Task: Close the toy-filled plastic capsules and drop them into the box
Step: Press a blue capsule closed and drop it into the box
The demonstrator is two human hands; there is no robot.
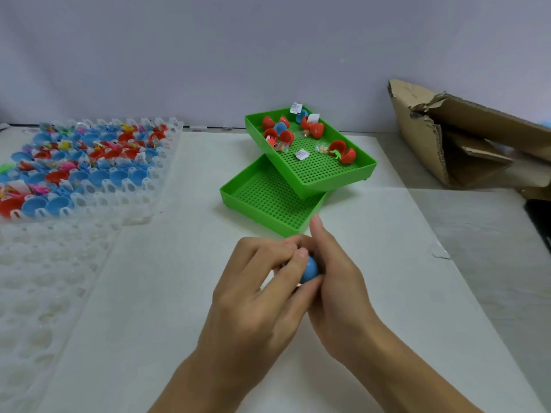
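Note:
A blue capsule sits between both hands low in the middle of the table. My left hand grips it from the left, thumb on top; my right hand cups it from the right. Most of the capsule is hidden by fingers, so I cannot tell whether its halves are joined. The upper green tray holds several open red and blue capsules with small toys and paper slips. It rests tilted on a lower green tray. The torn cardboard box lies at the far right.
A clear plastic holder tray at the far left is packed with several red and blue capsule halves and toys. Another clear holder tray with vacant cups lies in front of it. White paper covers the table. A dark object sits at the right edge.

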